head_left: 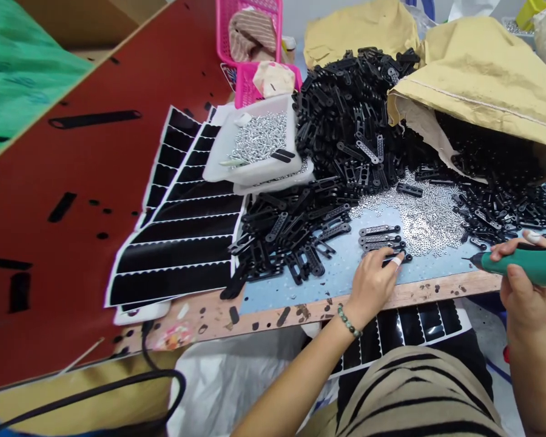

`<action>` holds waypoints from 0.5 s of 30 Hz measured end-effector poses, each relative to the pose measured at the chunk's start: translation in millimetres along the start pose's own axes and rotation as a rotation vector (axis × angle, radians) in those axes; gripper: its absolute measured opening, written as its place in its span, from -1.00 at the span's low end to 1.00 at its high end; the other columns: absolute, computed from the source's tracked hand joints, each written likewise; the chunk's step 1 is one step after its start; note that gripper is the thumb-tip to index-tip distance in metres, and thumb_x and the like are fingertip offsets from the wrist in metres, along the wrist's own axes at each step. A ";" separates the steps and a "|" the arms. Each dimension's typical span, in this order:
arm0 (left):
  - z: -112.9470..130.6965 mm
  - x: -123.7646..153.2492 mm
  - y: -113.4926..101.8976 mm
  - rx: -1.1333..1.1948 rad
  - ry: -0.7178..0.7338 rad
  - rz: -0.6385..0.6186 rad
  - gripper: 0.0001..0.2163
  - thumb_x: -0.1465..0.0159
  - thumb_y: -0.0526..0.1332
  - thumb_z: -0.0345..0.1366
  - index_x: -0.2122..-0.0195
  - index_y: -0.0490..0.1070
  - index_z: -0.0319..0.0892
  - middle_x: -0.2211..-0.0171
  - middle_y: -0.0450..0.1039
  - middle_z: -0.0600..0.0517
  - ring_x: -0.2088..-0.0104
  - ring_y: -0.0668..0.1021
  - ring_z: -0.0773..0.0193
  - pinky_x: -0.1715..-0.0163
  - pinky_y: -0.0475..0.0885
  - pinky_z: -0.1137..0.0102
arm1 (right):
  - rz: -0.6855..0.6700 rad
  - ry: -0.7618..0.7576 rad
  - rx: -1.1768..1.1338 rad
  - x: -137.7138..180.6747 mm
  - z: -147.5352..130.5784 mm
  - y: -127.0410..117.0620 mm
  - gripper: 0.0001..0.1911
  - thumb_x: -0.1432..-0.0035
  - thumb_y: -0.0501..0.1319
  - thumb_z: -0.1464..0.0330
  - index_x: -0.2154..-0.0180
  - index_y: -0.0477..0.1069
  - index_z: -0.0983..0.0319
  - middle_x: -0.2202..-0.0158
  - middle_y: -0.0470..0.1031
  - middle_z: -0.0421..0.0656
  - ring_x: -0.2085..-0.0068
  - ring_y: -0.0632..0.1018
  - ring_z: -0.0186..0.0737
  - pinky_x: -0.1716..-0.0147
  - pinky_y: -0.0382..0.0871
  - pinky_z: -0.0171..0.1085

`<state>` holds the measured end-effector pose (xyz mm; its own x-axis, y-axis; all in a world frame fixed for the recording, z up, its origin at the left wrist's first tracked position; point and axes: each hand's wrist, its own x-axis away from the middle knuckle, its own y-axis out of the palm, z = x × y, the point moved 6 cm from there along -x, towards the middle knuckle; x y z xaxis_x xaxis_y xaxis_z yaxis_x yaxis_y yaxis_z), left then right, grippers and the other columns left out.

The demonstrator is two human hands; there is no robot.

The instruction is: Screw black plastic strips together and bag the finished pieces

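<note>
My left hand (375,280), with a bead bracelet at the wrist, is at the near end of a short row of black plastic parts (378,230) with round ends. Its fingers are closed on the nearest part of the row, which they partly hide. On the right, my right hand (521,291) is wrapped round a green electric screwdriver (528,265). The thin tip of the screwdriver points left, apart from the row. Just behind my left hand lie many small silver screws and metal pieces (430,224), spread loose on the blue mat (291,288).
A large heap of black parts (341,109) fills the back of the table. A paper sack (491,91) lies open at the right. White tubs (218,152) of screws stand left of the heap, near sheets of black stickers (177,255). Pink baskets (248,85) stand behind.
</note>
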<state>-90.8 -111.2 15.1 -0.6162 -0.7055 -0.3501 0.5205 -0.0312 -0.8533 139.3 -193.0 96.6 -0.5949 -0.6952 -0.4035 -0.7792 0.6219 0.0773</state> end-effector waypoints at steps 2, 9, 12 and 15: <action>-8.2 0.6 -7.0 0.012 -0.026 0.025 -0.52 -0.28 0.21 -0.20 -0.21 0.18 -0.11 -0.07 0.26 -0.21 -0.08 0.36 -0.06 0.03 0.38 0.03 | -0.060 0.019 -0.029 -5.3 1.9 14.8 -0.65 -0.04 0.26 0.31 0.10 0.30 0.13 0.31 0.44 -0.20 0.38 0.51 -0.24 0.34 0.46 -0.15; -53.9 -16.2 0.1 0.009 -0.104 -0.254 -0.01 -0.10 0.31 0.09 -0.35 -0.28 -0.22 -0.34 -0.15 -0.28 -0.33 -0.09 -0.19 -0.26 -0.03 -0.08 | -0.247 -0.072 -0.230 -22.3 5.8 92.4 -0.78 -0.11 0.18 0.39 0.17 0.26 0.12 0.55 0.32 -0.36 0.56 0.42 -0.35 0.32 0.47 -0.16; -59.0 -16.4 7.2 0.083 -0.111 -0.281 -0.14 -0.17 0.25 0.06 -0.33 -0.18 -0.22 -0.31 -0.06 -0.26 -0.33 -0.02 -0.10 -0.27 0.03 0.01 | -0.296 -0.095 -0.242 -26.1 9.4 126.2 -0.79 -0.10 0.19 0.42 0.18 0.27 0.14 0.59 0.27 -0.37 0.59 0.39 -0.36 0.44 0.42 -0.24; -57.2 -13.1 8.7 0.152 -0.126 -0.216 -0.21 -0.18 0.26 -0.01 -0.31 -0.10 -0.20 -0.29 0.00 -0.25 -0.32 0.02 -0.08 -0.27 0.08 0.01 | -0.336 -0.128 -0.250 -29.9 14.1 151.4 -0.85 -0.14 0.16 0.34 0.22 0.23 0.14 0.62 0.24 -0.38 0.63 0.36 -0.37 0.52 0.37 -0.26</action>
<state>-112.0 -61.7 -9.8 -0.6489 -0.7532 -0.1078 0.4737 -0.2890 -0.8319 41.9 -73.0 107.6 -0.2831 -0.7841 -0.5523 -0.9585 0.2512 0.1346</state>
